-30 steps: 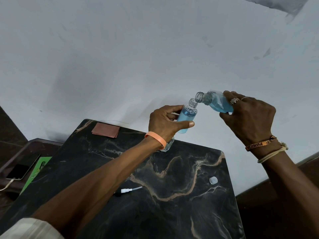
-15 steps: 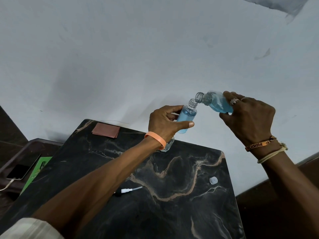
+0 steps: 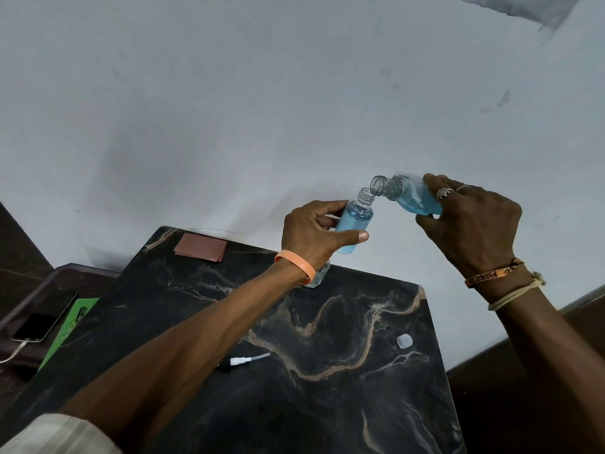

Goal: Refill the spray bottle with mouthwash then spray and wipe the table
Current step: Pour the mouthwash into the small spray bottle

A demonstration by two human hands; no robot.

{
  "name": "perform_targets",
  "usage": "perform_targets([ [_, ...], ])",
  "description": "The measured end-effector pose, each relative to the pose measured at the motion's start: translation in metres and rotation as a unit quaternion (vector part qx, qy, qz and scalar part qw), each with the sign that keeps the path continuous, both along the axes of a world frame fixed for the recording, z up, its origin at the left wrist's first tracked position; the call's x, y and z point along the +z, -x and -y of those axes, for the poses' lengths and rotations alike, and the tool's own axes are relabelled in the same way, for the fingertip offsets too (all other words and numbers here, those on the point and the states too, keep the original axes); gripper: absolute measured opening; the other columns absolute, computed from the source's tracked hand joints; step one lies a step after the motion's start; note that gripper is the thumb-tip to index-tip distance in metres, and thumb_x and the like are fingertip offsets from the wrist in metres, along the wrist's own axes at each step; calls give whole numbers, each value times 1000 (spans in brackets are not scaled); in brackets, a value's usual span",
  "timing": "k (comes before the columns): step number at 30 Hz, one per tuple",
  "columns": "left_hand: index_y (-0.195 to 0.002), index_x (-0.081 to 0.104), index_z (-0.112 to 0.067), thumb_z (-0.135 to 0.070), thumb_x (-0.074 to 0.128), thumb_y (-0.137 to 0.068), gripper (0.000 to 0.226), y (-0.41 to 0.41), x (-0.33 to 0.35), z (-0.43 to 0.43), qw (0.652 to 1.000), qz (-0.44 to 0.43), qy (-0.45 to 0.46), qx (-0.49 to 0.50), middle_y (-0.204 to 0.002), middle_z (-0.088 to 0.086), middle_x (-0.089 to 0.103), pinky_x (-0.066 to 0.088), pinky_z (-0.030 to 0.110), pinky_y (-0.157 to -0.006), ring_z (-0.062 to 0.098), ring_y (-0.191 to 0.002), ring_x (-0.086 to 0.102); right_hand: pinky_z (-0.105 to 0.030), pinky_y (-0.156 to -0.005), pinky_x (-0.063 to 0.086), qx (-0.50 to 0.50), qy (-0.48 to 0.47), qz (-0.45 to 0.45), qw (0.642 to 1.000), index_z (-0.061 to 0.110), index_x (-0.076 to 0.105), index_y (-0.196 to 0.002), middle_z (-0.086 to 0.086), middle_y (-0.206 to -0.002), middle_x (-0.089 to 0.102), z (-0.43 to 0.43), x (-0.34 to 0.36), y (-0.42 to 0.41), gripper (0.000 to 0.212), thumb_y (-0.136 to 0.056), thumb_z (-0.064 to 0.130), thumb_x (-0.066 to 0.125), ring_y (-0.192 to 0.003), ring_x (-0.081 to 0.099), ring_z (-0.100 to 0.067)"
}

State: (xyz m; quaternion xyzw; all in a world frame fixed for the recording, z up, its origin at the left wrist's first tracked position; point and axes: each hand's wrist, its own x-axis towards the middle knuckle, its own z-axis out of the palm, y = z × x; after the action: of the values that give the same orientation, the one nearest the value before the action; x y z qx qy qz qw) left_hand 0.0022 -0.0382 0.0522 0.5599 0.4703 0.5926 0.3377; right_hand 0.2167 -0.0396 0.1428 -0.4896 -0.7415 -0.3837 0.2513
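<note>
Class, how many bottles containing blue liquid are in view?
2: the spray bottle gripped in the left hand, and the mouthwash bottle tilted in the right hand. A clear container behind the left wrist is partly hidden.

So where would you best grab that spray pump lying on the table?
Pinch the spray pump by its stubby head, coming from above: it lies flat on the table, and the thin tube trailing right looks too flimsy to hold.
</note>
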Motion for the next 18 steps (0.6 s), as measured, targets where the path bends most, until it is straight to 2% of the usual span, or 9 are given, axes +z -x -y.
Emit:
perform_targets([
  [7,-111,72,-30,-37,90,-61,53,-1,-1,0,1000,4,-7,3,-95,-25,68,57,17,-72,-2,-86,68,-34,-63,53,-7,3,5,1000,8,72,-114,-15,-101,74,1,0,-1,55,-64,24,88,-81,72,-36],
  [15,-111,72,-30,-38,90,-62,52,0,-2,-1,1000,-5,-11,2,-88,-37,63,54,11,-69,-7,-84,67,-33,-62,52,0,2,1,1000,7,72,-113,-15,-102,74,1,0,-1,54,-64,24,88,-80,72,-36],
  [18,-111,72,-30,-37,90,-62,53,0,-2,-1,1000,-3,-12,2,-88,-36,64,54,11,-69,-7,-85,67,-33,-62,53,3,-3,3,1000,7,73,-113,-16,-100,74,1,0,0,53,-65,24,88,-79,72,-37],
])
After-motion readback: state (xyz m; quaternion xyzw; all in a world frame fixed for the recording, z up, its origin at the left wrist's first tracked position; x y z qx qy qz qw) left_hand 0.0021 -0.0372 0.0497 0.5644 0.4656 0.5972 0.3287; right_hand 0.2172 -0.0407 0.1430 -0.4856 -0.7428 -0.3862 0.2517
